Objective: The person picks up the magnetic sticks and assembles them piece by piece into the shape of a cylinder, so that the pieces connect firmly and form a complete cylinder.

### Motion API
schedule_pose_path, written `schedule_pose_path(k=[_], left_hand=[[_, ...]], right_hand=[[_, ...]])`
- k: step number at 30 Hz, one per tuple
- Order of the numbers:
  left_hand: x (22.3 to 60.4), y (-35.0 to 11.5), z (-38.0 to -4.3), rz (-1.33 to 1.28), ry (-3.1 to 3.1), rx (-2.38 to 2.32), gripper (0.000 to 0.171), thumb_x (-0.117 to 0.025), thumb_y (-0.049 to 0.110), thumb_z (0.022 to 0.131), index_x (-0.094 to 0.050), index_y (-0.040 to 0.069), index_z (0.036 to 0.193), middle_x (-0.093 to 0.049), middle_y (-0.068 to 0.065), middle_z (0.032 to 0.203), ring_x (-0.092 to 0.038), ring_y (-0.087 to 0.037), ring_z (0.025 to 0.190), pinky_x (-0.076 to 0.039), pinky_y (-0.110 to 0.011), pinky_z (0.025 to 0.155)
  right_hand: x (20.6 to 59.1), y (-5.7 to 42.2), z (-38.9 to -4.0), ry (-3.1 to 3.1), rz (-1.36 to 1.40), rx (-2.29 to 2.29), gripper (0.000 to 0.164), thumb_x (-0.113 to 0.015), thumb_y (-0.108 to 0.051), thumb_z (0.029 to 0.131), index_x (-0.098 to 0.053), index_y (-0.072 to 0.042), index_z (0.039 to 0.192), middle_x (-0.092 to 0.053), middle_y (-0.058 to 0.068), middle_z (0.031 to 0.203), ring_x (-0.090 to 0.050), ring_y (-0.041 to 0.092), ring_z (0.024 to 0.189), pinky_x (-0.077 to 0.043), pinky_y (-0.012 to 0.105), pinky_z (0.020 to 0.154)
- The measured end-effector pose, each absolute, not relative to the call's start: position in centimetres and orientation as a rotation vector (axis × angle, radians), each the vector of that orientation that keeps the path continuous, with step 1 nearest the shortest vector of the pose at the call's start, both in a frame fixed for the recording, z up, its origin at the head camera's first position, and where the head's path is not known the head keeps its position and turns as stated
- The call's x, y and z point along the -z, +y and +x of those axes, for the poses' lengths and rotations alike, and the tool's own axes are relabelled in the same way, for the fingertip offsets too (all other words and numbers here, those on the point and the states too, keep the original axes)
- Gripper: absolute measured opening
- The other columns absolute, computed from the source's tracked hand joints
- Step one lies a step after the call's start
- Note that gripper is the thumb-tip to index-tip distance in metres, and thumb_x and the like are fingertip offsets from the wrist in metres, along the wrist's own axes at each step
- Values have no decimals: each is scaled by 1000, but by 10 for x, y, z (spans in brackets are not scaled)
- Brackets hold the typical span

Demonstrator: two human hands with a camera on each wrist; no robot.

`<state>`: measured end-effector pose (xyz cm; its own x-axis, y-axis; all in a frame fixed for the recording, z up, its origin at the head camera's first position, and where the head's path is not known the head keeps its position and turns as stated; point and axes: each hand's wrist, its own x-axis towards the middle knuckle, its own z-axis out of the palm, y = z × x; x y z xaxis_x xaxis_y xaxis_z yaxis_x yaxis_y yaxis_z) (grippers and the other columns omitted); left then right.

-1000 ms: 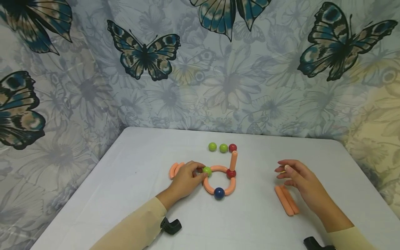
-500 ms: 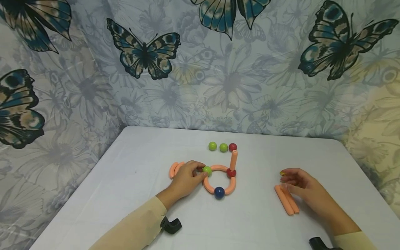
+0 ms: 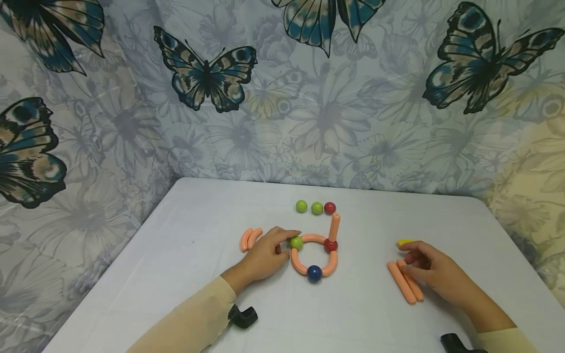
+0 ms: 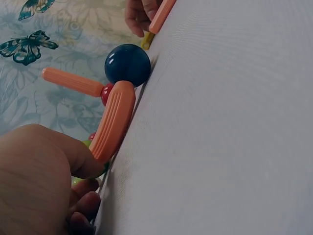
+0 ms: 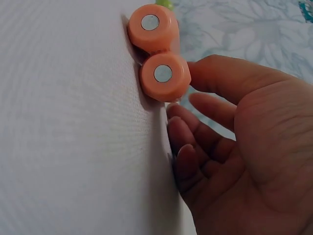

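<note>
My left hand point(image 3: 265, 255) is at the left of a ring of curved orange magnetic rods point(image 4: 115, 120), its index finger across the top of the green ball point(image 3: 296, 242) and its thumb low beside it. Further round the ring sit a blue ball point(image 3: 314, 273) and a red ball point(image 3: 330, 245). From the red one rises a straight orange rod point(image 3: 335, 227). My right hand point(image 3: 434, 267) has its fingers loosely bent, thumb touching the nearer of two straight orange rods point(image 5: 164, 77) lying side by side. Past its fingertips a yellow piece point(image 3: 404, 242) shows, partly covered.
Two green balls point(image 3: 317, 208) and a red ball point(image 3: 329, 208) line up behind the ring on the white table point(image 3: 212, 206). Two short curved orange rods point(image 3: 250, 239) lie left of my left hand. Butterfly-patterned cloth point(image 3: 326, 113) hangs behind the table.
My right hand has come down to the straight rods, uncovering more of the yellow piece. The ring has shifted slightly right, and my left index finger now reaches further over the green ball.
</note>
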<state>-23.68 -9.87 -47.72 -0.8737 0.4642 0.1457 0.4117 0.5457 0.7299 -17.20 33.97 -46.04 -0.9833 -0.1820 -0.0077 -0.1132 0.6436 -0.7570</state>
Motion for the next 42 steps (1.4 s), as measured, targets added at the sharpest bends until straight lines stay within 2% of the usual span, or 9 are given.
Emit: schedule_pose_path(k=[9,16,19,28,36,42], left_hand=[[479,-100,-236,833,2672,-1260,42,-79,15,101,-73,28,140,-61,10,122,-55,-13,85,-50,-31,73],[478,-103,-236,918,2605,-1239,38,-77,21,104,-73,33,140,-61,18,121,-55,-14,94,-52,-33,80],[478,-102,-236,934,2604,-1247,38,-79,21,101,-74,30,137,-62,18,120,-56,-14,94,-52,-33,81],[479,-102,-237,976,2599,-1277,35,-85,18,98,-74,23,132,-65,16,119,-58,-14,94,-52,-31,82],[479,-102,-236,948,2600,-1282,35,-85,20,98,-74,22,132,-64,17,116,-58,-15,92,-51,-32,79],[479,-102,-236,955,2599,-1294,32,-85,22,98,-74,24,129,-64,17,116,-58,-14,92,-51,-32,80]], right_hand=[[451,335,-169,2816,-218,1113,48,-80,-23,103,-63,0,141,-66,5,105,-61,15,82,-51,31,65],[448,334,-171,2862,-179,1004,52,-75,-37,107,-65,1,140,-69,3,108,-66,20,93,-53,33,71],[446,334,-171,2875,-173,989,53,-74,-40,107,-65,0,141,-70,4,111,-67,20,96,-54,34,73],[442,332,-171,2845,-146,1008,57,-73,-40,108,-61,1,146,-70,6,115,-67,22,99,-54,35,71],[442,332,-173,2884,-129,970,50,-71,-35,109,-64,2,142,-70,5,112,-62,22,94,-52,32,68],[436,334,-172,2931,-61,982,56,-67,-41,111,-65,7,141,-71,12,118,-65,31,106,-54,36,75]])
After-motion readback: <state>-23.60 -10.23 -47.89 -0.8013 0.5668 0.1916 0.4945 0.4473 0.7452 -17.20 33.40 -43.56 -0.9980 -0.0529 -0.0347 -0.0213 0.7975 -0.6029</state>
